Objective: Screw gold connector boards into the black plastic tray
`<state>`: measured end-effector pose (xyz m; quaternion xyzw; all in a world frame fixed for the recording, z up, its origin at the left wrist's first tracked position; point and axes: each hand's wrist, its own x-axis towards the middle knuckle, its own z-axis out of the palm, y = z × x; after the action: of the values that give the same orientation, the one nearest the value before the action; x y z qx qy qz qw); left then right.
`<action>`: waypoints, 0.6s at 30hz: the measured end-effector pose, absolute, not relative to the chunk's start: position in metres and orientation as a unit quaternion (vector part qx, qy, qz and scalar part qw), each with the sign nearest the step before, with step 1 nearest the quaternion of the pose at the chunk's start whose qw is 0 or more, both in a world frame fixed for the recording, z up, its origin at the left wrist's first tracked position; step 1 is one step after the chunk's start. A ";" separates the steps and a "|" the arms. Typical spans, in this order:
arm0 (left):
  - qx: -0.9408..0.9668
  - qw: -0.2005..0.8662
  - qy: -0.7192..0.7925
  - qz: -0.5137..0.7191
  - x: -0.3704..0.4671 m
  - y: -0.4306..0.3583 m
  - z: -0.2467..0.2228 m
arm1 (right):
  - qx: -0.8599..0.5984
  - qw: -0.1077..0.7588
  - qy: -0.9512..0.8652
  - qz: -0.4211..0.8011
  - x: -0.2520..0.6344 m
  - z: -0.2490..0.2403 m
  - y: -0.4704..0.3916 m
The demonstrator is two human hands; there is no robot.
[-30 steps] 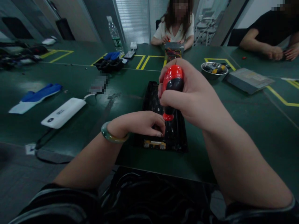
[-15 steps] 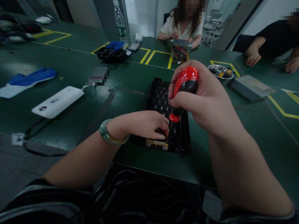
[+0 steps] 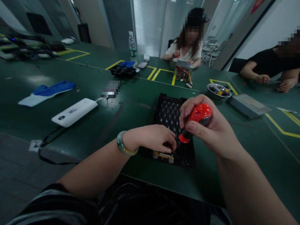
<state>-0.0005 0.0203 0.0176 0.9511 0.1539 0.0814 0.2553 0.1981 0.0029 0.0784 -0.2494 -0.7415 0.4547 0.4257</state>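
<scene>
1. Near end of the black casing (image 3: 172, 113): a small amber circuit board (image 3: 163, 157) with silvery ends.
2. Left hand (image 3: 156, 137): fingers curled together over the casing; cannot tell whether they pinch anything.
3. Right hand (image 3: 212, 132): fingers clamped around a tilted screwdriver (image 3: 201, 113), its glossy, bulbous handle red and black.
4. Beyond: the casing's diamond-patterned inside, face-up on the green table (image 3: 133, 110).

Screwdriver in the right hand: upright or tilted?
Tilted. In the right hand, the screwdriver slants in view: handle up and right, red collar lower and left.
</scene>
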 end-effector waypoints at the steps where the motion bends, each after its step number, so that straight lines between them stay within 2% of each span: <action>1: 0.953 0.252 0.148 0.082 0.000 0.021 0.017 | -0.244 0.447 -0.735 0.449 0.200 0.073 0.003; 5: 0.960 0.228 0.141 0.081 0.000 0.022 0.013 | -0.193 0.567 -0.686 0.413 0.201 0.054 0.001; 8: 0.957 0.238 0.141 0.082 -0.001 0.023 0.010 | -0.166 0.605 -0.682 0.376 0.200 0.046 -0.006; 12: 0.950 0.262 0.151 0.082 -0.001 0.024 0.010 | -0.168 0.606 -0.668 0.398 0.203 0.036 -0.014; 18: 0.940 0.291 0.162 0.080 -0.003 0.023 0.012 | -0.216 0.551 -0.671 0.446 0.203 0.018 -0.019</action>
<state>-0.0027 0.0233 0.0117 0.9396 0.1617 0.0799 0.2908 0.2034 -0.0191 0.0179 -0.2164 -0.6711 0.4458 0.5514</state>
